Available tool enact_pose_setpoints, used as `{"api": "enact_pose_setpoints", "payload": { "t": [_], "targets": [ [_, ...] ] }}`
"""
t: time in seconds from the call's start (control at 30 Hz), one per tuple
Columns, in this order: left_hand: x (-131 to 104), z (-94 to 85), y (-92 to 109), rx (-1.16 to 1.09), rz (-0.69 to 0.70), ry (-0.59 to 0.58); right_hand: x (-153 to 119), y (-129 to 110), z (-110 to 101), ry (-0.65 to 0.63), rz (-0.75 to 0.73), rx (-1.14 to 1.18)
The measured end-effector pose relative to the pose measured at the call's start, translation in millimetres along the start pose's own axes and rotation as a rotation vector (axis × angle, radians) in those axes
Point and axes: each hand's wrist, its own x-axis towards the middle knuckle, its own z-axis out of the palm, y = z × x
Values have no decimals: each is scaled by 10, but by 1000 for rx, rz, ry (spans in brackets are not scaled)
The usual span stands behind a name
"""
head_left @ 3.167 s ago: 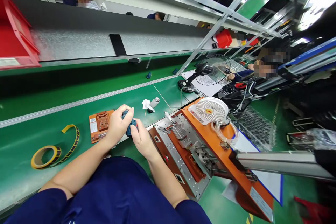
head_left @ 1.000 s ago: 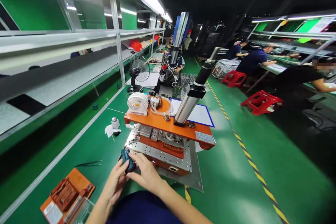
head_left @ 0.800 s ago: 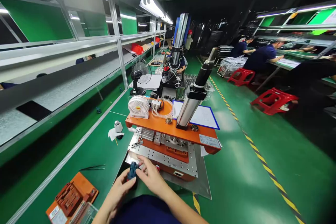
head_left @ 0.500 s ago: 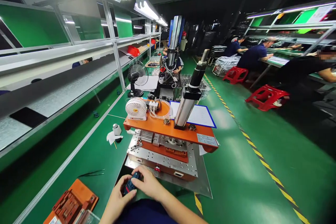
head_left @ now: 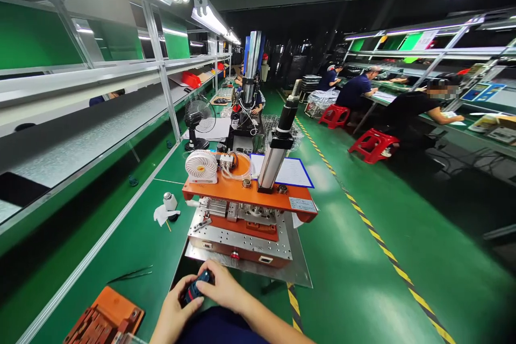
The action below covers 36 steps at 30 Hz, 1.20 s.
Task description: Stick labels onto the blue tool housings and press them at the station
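A small dark blue part with a red stripe (head_left: 194,291) is held between both hands, low in the view, in front of the press. My left hand (head_left: 177,303) wraps round its left and lower side. My right hand (head_left: 221,286) grips its upper right side, thumb across the top. Just beyond the hands stands an orange and steel press (head_left: 242,242) with an upright cylinder (head_left: 272,164). To the left of the hands, black tweezers (head_left: 131,275) lie on the green bench (head_left: 133,242), behind an orange fixture (head_left: 115,306).
A white fan (head_left: 201,166) sits on the press top, a black fan (head_left: 197,118) behind it. A white bottle (head_left: 170,201) stands by crumpled tissue (head_left: 161,215). Shelving (head_left: 161,67) runs along the left. Several people sit at benches on the right, near red stools (head_left: 373,145).
The view has turned to the right, so the press and bench appear further left. Both hands keep their grip on the dark blue part.
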Motion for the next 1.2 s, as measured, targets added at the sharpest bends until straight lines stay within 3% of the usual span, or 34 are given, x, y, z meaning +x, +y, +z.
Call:
{"api": "enact_pose_setpoints", "payload": {
  "t": [0.5,1.2],
  "targets": [
    [-59,-35,73,86,30,-20,-117,-14,66,47,85,21],
    [-266,120,253,127,14,37,-163,159,40,-51,82,53]
  ]
}}
